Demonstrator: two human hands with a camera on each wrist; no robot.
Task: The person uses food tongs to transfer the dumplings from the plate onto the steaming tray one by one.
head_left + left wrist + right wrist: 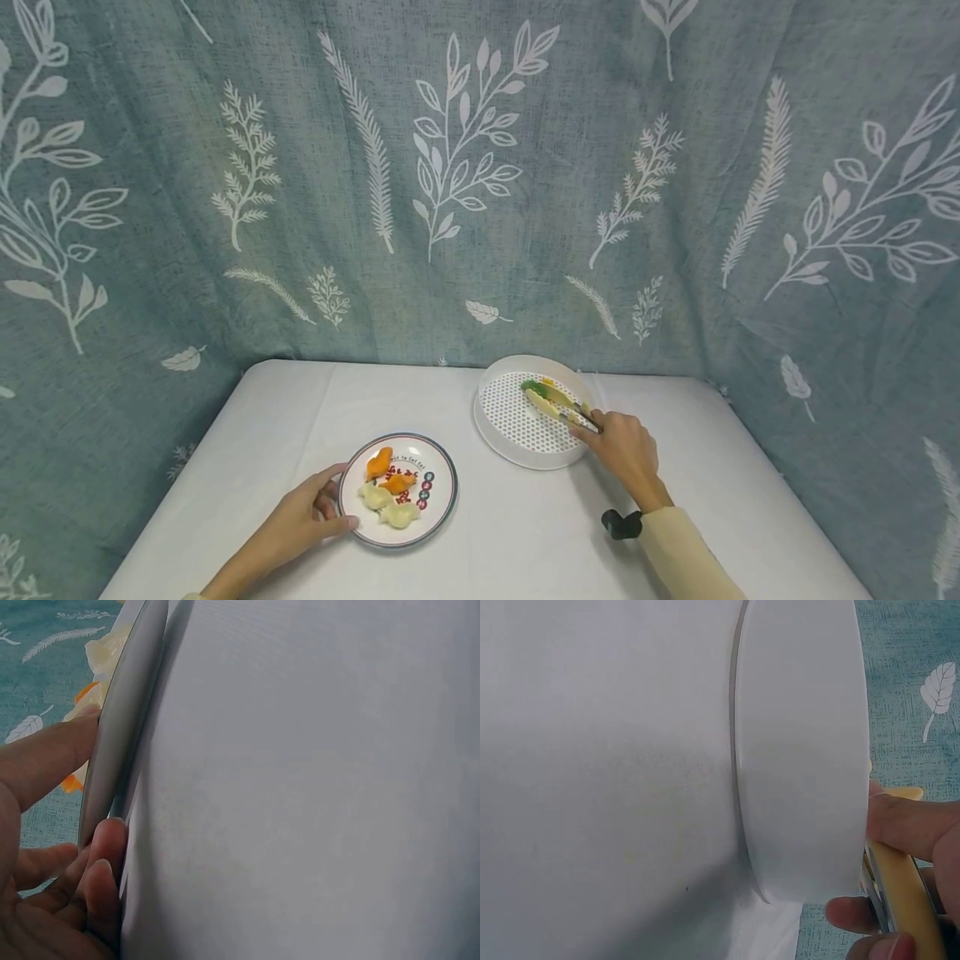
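Observation:
A round plate [442,483] with a dark rim lies on the white table [525,533], carrying orange and pale yellow dumplings [390,492]. My left hand [311,512] grips its left rim [112,742], thumb on top and fingers beneath. To the right stands a white perforated steamer tray [517,421]; its side wall [799,750] fills the right wrist view. My right hand [622,446] holds yellow tongs [566,407] that reach into the tray and pinch a green dumpling [534,387]. The tongs' handle [900,892] sits between my fingers.
A teal curtain with white leaf prints [480,167] hangs close behind and around the table. A black wrist strap [621,523] sits on my right forearm. White tablecloth lies between the plate and the tray.

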